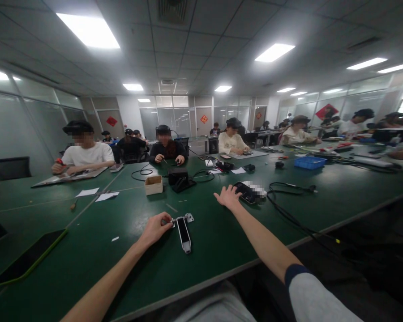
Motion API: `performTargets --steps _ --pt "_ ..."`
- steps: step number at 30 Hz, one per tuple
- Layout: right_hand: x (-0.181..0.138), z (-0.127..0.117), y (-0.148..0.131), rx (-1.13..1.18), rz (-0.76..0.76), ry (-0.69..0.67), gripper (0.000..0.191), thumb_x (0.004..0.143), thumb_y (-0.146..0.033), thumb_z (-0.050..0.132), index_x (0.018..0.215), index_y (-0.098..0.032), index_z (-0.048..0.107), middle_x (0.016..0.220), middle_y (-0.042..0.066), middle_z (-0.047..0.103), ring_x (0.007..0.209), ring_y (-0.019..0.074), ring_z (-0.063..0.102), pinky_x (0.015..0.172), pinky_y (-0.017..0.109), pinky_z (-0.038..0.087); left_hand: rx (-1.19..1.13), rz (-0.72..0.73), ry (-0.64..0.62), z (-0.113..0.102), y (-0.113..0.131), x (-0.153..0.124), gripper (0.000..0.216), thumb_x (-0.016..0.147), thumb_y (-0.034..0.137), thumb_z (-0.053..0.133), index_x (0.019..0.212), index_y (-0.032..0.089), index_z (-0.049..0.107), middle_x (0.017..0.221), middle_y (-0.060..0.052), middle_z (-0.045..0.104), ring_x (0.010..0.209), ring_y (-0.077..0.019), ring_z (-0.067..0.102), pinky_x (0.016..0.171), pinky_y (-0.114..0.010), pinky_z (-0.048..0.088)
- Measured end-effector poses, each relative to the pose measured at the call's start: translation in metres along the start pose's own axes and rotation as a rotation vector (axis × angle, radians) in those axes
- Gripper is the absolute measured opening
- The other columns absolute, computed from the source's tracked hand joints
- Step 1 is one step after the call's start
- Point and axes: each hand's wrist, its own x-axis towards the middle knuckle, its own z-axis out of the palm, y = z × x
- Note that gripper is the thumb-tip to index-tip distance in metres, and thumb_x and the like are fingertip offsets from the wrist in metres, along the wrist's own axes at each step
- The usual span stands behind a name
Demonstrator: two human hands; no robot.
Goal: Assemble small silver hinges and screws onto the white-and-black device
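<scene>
My left hand [157, 228] is closed in a pinch at the upper left end of a long narrow white-and-black device [184, 235] lying on the table. Between its fingertips a small shiny metal piece [172, 222] shows in part; whether it joins the device I cannot tell. A metal plate with holes [189, 218] sticks out at the device's upper right. Farther right, my right hand [228, 197] reaches forward with fingers spread, the fingertips at the left edge of a dark phone-like device [244, 193]. A blurred white patch covers that device's right side.
Ahead stand a small cardboard box [153, 185] and a black device with cables [181, 180]. Black cables [285, 210] run along the right, below a blue tray [309, 162]. A green-edged phone [28, 257] lies at left. Several people sit across the green table [127, 268].
</scene>
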Motion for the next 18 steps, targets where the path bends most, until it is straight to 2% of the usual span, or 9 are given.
performTargets --steps 8,18 --pt "0.019 0.005 0.018 0.016 0.065 -0.027 0.071 0.086 -0.062 0.035 0.133 -0.009 0.043 0.139 0.025 0.028 0.125 0.0415 0.022 0.094 0.063 0.020 -0.001 -0.011 -0.004 -0.001 0.004 -0.001 0.025 0.073 0.039 0.059 0.087 0.020 0.066 0.088 -0.003 0.070 0.077 -0.0214 0.064 0.071 -0.030 0.049" --pt "0.025 0.014 0.021 0.023 0.068 -0.038 0.075 0.085 -0.065 0.033 0.133 -0.008 0.042 0.138 0.026 0.029 0.125 0.0416 0.021 0.095 0.062 0.020 -0.005 0.005 0.005 -0.001 0.004 -0.001 0.022 0.072 0.038 0.059 0.083 0.021 0.066 0.085 -0.003 0.070 0.079 -0.0211 0.064 0.075 -0.031 0.049"
